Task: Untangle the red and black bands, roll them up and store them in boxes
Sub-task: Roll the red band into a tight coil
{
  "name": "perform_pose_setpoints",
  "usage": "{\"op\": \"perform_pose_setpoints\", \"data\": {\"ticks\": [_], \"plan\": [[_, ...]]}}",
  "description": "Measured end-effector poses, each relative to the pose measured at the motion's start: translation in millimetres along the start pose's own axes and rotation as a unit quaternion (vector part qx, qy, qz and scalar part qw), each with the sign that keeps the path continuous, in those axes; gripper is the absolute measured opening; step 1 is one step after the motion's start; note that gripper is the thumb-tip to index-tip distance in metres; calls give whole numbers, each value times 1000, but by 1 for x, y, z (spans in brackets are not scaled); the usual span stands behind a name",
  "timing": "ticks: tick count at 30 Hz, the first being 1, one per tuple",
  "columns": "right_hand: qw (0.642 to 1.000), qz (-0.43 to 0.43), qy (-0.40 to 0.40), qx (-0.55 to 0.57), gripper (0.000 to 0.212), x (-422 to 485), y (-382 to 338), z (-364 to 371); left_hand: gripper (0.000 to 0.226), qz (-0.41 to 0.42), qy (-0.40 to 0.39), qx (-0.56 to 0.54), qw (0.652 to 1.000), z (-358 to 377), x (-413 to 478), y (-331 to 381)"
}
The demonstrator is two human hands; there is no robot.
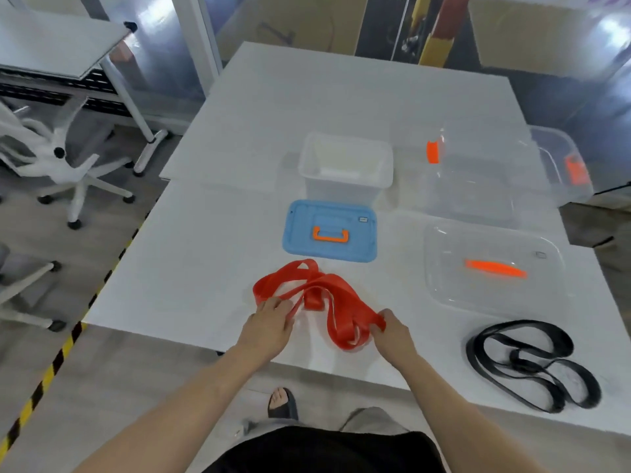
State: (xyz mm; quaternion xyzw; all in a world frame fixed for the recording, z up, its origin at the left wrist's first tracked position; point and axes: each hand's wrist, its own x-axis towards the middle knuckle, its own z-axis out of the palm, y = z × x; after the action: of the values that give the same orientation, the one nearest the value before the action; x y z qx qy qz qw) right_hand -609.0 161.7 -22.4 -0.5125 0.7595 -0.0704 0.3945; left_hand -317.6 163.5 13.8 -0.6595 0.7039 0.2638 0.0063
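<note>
A tangled red band (317,291) lies on the white table (191,268) near its front edge. My left hand (271,322) holds the band's left loops, fingers curled over a strand. My right hand (392,331) pinches the band's right end. The black band (532,365) lies in loose loops at the front right, apart from both hands. An open white box (345,165) stands behind its blue lid (329,230) with an orange handle. A clear box (478,172) with orange clips stands at the right, its clear lid (491,268) lying in front of it.
A second clear box (563,165) sits at the table's far right edge. White office chairs (65,158) and another desk stand to the left. Yellow-black tape (51,367) runs along the floor beside the table. My sandalled foot (281,402) shows below the table edge.
</note>
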Motion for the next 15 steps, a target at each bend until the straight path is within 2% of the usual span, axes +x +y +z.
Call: {"op": "perform_pose_setpoints", "data": {"ticks": [3, 7, 10, 15], "plan": [[998, -29, 56, 28, 8, -2, -10, -9, 39, 3, 6, -10, 1000, -7, 6, -4], [982, -60, 114, 140, 29, -12, -34, -45, 45, -14, 17, -26, 999, -26, 11, 2], [966, -92, 135, 200, 35, -23, -58, -77, 46, -15, 17, -46, 999, -45, 8, 14], [939, -170, 123, 272, 38, -37, -105, -123, 44, -28, 41, -75, 996, -72, 4, 23]]}}
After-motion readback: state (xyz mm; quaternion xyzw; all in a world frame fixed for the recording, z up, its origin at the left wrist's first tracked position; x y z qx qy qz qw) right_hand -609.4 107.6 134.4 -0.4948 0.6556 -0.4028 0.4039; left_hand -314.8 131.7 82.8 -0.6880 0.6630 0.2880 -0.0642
